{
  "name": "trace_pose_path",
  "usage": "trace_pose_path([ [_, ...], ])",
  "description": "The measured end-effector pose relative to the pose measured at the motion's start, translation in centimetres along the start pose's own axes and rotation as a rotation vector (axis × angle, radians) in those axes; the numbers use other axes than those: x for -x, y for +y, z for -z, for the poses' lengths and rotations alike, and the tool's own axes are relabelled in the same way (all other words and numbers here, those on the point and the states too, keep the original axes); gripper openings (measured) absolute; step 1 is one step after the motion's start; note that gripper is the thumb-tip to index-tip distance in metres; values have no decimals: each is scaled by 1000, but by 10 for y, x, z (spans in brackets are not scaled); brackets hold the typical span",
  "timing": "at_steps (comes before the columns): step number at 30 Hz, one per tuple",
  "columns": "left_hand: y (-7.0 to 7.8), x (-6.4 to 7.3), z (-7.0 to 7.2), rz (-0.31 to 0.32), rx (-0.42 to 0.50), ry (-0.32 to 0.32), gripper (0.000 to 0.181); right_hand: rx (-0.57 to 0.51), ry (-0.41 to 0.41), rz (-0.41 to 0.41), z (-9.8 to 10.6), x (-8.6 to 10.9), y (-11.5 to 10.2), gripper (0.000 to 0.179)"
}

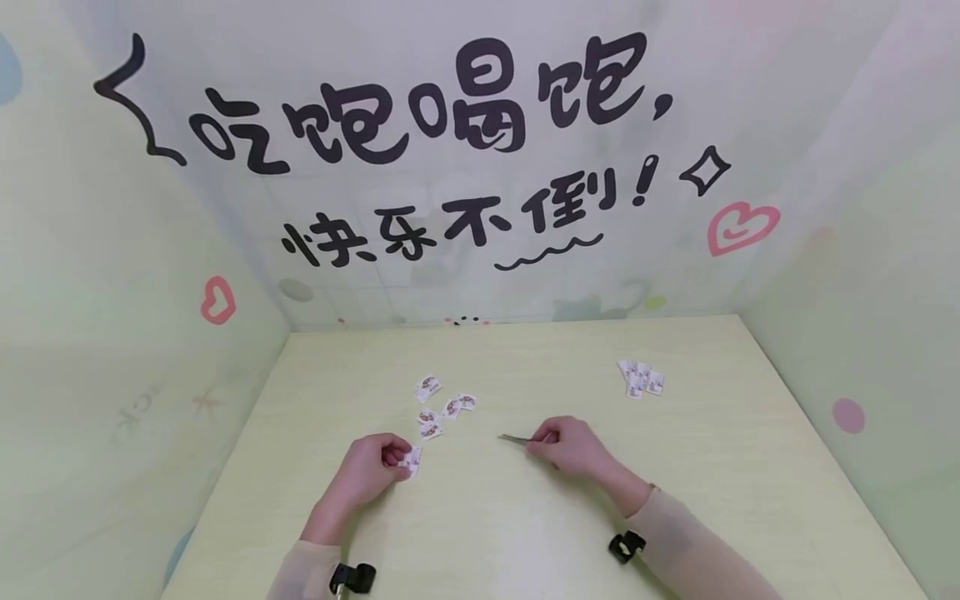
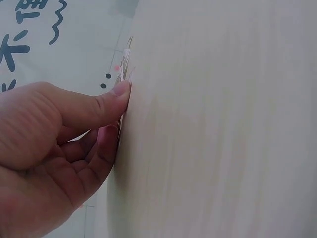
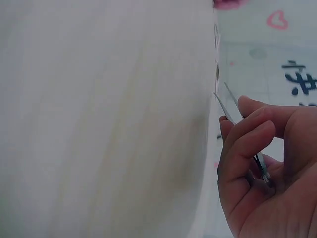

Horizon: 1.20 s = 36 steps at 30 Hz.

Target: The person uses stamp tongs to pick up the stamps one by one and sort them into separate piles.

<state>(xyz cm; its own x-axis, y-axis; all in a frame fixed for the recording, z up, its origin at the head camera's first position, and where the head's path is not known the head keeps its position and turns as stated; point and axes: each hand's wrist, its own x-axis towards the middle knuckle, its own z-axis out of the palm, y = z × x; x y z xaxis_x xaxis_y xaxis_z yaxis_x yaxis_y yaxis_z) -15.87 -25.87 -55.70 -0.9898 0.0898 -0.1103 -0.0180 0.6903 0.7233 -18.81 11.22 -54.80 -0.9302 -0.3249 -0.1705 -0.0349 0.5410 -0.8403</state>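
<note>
Perhaps we're midway: one cluster point(image 1: 636, 384) looks gathered, loose cards point(image 1: 431, 431) remain; our left hand point(image 1: 365, 467) pinches a card point(image 1: 412, 462), our right hand point(image 1: 576, 447) tweezers point(image 1: 514, 439).

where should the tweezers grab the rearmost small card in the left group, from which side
Probably the right edge of the rearmost card, coming from the right: that edge faces bare table, and the tweezers in the right hand point left, tips apart. The card looks thin and flat, so a low approach should help one tip slip under.
</note>
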Motion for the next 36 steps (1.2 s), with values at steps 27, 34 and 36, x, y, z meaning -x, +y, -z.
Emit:
trace_pose_path([
  [27, -2, -1, 0, -4, -3, 12, 22, -80, -175, 47, -99, -20, -66, 12],
  [34, -2, -1, 0, -1, 19, 11, 22, -106, -164, 35, -103, -23, -69, 12],
  [36, -2, -1, 1, -6, 22, 11, 22, -111, -159, 32, -104, -23, -70, 12],
])
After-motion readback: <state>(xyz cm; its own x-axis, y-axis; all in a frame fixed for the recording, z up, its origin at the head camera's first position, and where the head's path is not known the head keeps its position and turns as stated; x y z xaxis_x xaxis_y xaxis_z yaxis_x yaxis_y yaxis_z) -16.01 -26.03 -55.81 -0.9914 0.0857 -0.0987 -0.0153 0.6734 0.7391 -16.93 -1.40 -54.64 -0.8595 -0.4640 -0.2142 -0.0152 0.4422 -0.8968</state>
